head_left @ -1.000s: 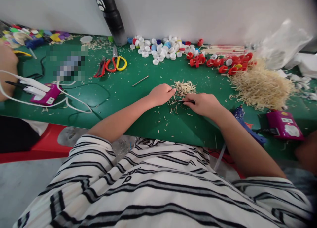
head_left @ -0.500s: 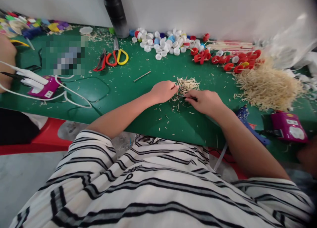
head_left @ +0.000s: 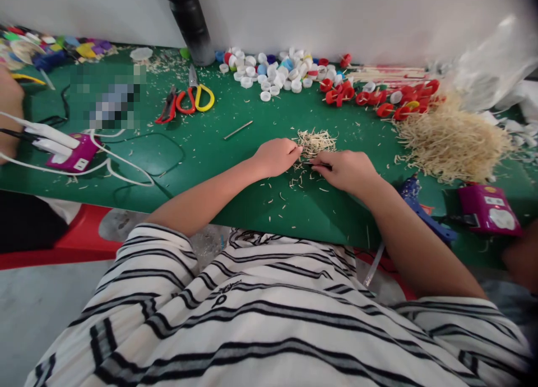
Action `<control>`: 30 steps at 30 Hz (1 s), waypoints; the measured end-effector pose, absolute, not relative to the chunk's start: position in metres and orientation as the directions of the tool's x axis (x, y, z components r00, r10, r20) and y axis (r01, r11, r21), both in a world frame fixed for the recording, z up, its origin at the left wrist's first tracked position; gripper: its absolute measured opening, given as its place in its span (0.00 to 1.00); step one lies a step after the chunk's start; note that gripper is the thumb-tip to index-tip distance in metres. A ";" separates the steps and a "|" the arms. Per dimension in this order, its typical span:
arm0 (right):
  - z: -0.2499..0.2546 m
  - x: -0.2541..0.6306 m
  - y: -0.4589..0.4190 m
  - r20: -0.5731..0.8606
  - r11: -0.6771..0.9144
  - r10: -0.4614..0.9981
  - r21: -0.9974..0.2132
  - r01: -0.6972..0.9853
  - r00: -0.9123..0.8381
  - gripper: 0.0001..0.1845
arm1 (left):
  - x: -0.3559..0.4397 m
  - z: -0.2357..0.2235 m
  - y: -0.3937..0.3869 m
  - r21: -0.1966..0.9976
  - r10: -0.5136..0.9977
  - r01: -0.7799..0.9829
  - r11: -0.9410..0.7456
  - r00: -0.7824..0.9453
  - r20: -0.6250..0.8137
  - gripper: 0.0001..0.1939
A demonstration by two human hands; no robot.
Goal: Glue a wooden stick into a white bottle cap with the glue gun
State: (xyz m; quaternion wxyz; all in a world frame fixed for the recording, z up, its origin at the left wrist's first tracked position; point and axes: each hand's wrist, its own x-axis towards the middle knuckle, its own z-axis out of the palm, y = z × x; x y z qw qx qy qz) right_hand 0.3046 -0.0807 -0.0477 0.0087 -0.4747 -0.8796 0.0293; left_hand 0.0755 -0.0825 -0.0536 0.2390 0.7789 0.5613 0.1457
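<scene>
A small nest-like heap of pale shavings (head_left: pixel 316 142) lies on the green table (head_left: pixel 202 160). At its left edge, my left hand (head_left: pixel 277 156) is closed, thumb and fingers pinched together; what they hold, if anything, is too small to make out. My right hand (head_left: pixel 351 173) is closed around a thin, dark tool whose narrow tip points left toward the left fingers, just in front of the heap. Its kind is hidden by the fingers. Loose shavings are scattered beneath both hands.
White and coloured bottle caps (head_left: pixel 273 75) line the back, beside red caps on sticks (head_left: pixel 403 101). Right are a larger shavings pile (head_left: pixel 454 143), a blue glue gun (head_left: pixel 420 204) and a purple power block (head_left: pixel 487 207). Left lie scissors (head_left: pixel 195 95), red-handled pliers (head_left: pixel 168 106) and a metal rod (head_left: pixel 238 130).
The view has shifted slightly. Both hands stay at the front of the heap in nearly the same pose, with the right hand still gripping the thin tool.
</scene>
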 end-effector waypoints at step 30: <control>-0.042 0.316 -0.072 -0.132 0.464 0.845 -0.299 0.834 -0.518 0.11 | 0.057 -0.041 -0.090 0.424 0.839 0.725 -0.542 0.493 0.230 0.19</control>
